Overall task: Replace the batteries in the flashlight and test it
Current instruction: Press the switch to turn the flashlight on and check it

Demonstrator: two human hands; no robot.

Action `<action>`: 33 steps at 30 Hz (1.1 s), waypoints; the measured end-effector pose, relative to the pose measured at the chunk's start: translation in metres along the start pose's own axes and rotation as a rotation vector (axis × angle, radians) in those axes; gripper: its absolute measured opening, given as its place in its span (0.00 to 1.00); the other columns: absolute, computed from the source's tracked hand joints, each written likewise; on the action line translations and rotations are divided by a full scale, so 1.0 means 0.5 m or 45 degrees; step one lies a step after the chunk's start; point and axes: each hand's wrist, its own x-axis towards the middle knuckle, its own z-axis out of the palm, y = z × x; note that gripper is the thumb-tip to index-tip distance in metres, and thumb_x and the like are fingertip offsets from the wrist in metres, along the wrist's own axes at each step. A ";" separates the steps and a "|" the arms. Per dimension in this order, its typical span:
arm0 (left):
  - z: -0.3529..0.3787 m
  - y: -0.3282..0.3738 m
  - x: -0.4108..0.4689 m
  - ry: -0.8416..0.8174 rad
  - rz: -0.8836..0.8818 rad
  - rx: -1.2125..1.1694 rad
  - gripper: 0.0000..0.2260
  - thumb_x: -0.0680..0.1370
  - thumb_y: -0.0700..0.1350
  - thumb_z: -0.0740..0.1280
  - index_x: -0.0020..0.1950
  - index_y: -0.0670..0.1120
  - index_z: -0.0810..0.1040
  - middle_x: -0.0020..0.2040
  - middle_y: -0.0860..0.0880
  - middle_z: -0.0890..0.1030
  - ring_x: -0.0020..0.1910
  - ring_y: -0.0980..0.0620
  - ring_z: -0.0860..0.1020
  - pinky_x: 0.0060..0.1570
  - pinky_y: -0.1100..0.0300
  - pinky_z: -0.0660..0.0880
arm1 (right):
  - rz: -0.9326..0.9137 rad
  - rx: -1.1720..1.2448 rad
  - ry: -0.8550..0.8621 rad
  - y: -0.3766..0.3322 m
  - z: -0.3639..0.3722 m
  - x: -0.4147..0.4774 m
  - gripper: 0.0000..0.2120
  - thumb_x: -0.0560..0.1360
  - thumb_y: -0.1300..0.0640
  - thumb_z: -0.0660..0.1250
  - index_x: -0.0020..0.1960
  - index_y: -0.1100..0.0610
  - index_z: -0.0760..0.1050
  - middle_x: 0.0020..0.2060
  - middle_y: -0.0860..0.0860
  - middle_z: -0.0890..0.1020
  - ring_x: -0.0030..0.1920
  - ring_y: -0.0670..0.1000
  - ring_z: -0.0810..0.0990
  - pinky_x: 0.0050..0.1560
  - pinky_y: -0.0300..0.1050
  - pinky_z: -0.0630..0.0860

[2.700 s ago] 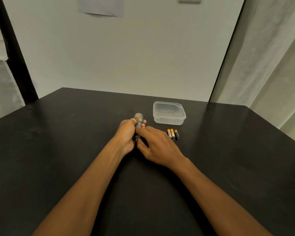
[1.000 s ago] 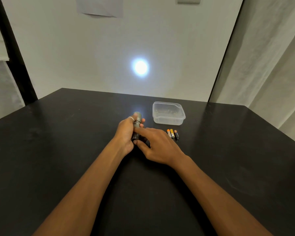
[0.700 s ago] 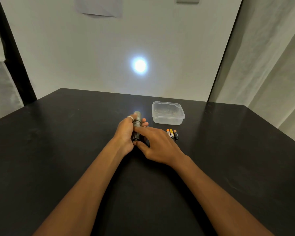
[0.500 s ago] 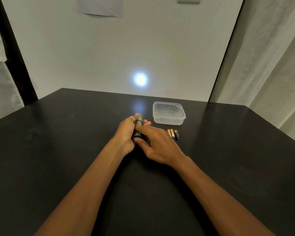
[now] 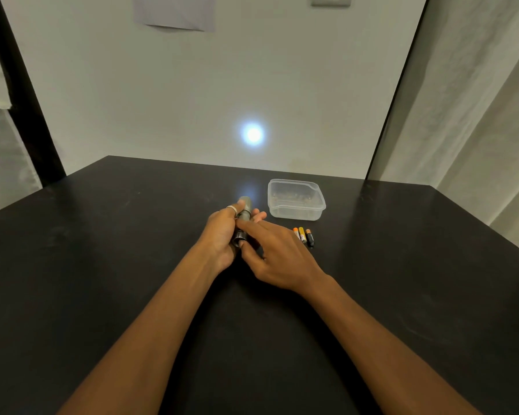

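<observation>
I record a beam spot (image 5: 253, 135) on the wall (image 5: 297, 79), absent earlier: flashlight (image 5: 244, 213) works. Left hand (image 5: 219, 235) grips it; right hand (image 5: 279, 254), fingers relaxed, touches its tail.

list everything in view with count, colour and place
table: 1, black, fills foreground
wall: 1, off-white, behind table
flashlight: 1, grey, held over table centre, aimed at wall
light spot: 1, white, on wall
batteries: 3, orange, yellow and black, side by side on table right of flashlight
container: 1, clear plastic, behind batteries
paper: 1, pale, top of wall
curtain: 1, pale, right side
left hand: 1, grips flashlight, wears ring
right hand: 1, forefinger and thumb touch flashlight
</observation>
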 end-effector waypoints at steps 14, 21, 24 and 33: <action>0.007 -0.002 -0.002 -0.030 0.030 0.050 0.11 0.84 0.44 0.63 0.58 0.36 0.77 0.53 0.41 0.85 0.53 0.47 0.86 0.48 0.55 0.81 | 0.008 0.027 0.094 -0.001 0.003 -0.003 0.18 0.77 0.56 0.65 0.67 0.53 0.76 0.43 0.49 0.83 0.37 0.44 0.73 0.40 0.50 0.78; 0.007 -0.001 -0.001 -0.034 0.021 0.032 0.11 0.84 0.44 0.63 0.58 0.36 0.76 0.55 0.40 0.84 0.53 0.47 0.86 0.44 0.55 0.81 | -0.025 0.077 0.115 0.002 0.004 -0.003 0.18 0.78 0.59 0.66 0.67 0.55 0.77 0.42 0.50 0.83 0.38 0.42 0.71 0.40 0.44 0.74; 0.006 -0.002 0.001 -0.034 0.021 0.029 0.11 0.84 0.43 0.63 0.58 0.36 0.76 0.56 0.40 0.83 0.53 0.46 0.86 0.45 0.54 0.81 | -0.012 0.099 0.114 0.005 0.005 -0.002 0.18 0.78 0.58 0.65 0.68 0.55 0.77 0.43 0.50 0.83 0.37 0.43 0.72 0.40 0.45 0.75; 0.003 0.002 -0.001 0.017 0.068 -0.021 0.10 0.83 0.42 0.64 0.59 0.36 0.75 0.58 0.38 0.81 0.53 0.44 0.85 0.51 0.54 0.82 | -0.067 0.106 0.083 0.013 0.011 0.002 0.20 0.80 0.59 0.64 0.72 0.56 0.75 0.48 0.53 0.84 0.45 0.52 0.81 0.47 0.52 0.79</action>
